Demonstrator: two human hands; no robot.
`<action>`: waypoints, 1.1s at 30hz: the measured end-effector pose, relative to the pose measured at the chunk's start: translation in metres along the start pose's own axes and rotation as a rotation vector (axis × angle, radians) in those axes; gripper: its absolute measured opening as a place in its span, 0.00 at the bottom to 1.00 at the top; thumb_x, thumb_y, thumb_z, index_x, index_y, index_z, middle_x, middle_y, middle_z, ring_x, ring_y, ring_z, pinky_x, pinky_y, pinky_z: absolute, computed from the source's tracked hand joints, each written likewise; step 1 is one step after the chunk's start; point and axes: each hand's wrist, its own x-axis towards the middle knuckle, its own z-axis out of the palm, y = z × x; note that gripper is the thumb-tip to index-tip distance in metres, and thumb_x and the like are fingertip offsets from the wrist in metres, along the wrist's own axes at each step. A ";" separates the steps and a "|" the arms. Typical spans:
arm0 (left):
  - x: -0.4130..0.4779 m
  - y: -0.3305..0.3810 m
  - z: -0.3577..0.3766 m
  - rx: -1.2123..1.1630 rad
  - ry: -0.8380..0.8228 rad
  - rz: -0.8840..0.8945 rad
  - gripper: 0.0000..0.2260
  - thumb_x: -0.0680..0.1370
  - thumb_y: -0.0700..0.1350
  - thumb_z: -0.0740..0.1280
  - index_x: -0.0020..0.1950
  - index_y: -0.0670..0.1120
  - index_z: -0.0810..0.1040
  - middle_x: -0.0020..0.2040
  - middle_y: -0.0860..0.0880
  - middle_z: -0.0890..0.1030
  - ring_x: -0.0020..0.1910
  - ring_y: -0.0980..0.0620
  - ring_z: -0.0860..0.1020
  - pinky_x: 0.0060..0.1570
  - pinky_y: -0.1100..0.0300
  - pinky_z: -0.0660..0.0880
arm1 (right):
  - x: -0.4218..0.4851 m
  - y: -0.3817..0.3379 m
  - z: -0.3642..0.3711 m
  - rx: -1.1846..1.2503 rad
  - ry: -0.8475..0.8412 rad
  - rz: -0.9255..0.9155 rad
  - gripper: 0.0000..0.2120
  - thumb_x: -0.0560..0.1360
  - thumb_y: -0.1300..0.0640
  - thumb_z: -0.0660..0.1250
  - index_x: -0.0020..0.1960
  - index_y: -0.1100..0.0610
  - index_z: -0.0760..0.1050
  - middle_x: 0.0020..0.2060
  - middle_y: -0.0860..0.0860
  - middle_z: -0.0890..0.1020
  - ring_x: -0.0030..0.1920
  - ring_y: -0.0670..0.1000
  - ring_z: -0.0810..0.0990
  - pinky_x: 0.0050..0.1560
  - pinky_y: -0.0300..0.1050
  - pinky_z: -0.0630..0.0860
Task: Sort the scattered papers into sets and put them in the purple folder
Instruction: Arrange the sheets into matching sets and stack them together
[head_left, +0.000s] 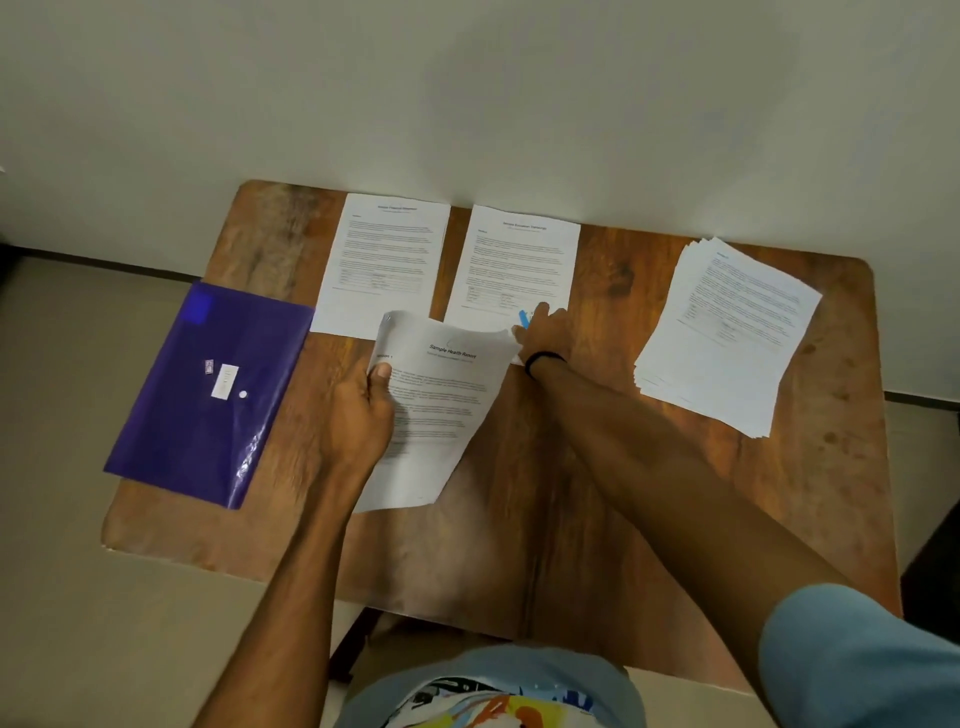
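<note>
One purple folder (208, 384) lies shut on the table's (831, 493) left edge, contents unseen; left hand (363, 410) grips the health report (441, 405); right hand (545, 332) rests by a blurred blue object (523, 318), grip indiscernible.

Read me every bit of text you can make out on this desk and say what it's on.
"Sample Health Report": heading of the held sheet, gripped by the left hand.
Too blurred to read: headings and body of the far-left sheet and the middle sheet.
Too small to read: print on the right stack.
Too small to read: white label on the purple folder.
</note>
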 end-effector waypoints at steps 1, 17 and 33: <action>0.001 0.000 -0.001 0.002 -0.005 -0.005 0.12 0.84 0.43 0.59 0.49 0.37 0.76 0.34 0.55 0.72 0.33 0.61 0.70 0.32 0.79 0.67 | 0.000 -0.002 0.000 -0.011 -0.004 0.007 0.26 0.81 0.44 0.64 0.70 0.60 0.66 0.65 0.62 0.72 0.64 0.59 0.74 0.63 0.50 0.70; 0.017 -0.015 -0.049 -0.057 -0.368 -0.132 0.15 0.76 0.61 0.67 0.58 0.54 0.80 0.52 0.54 0.83 0.52 0.52 0.82 0.57 0.45 0.79 | -0.131 0.014 -0.132 1.881 -0.397 0.033 0.19 0.77 0.60 0.70 0.67 0.62 0.73 0.61 0.58 0.80 0.57 0.56 0.83 0.58 0.49 0.81; 0.006 0.038 -0.082 0.375 -0.515 0.265 0.12 0.83 0.52 0.61 0.59 0.49 0.79 0.49 0.50 0.81 0.46 0.52 0.79 0.49 0.54 0.78 | -0.238 -0.036 -0.212 0.450 0.051 -0.734 0.13 0.73 0.54 0.76 0.55 0.54 0.78 0.52 0.47 0.80 0.51 0.47 0.78 0.58 0.41 0.79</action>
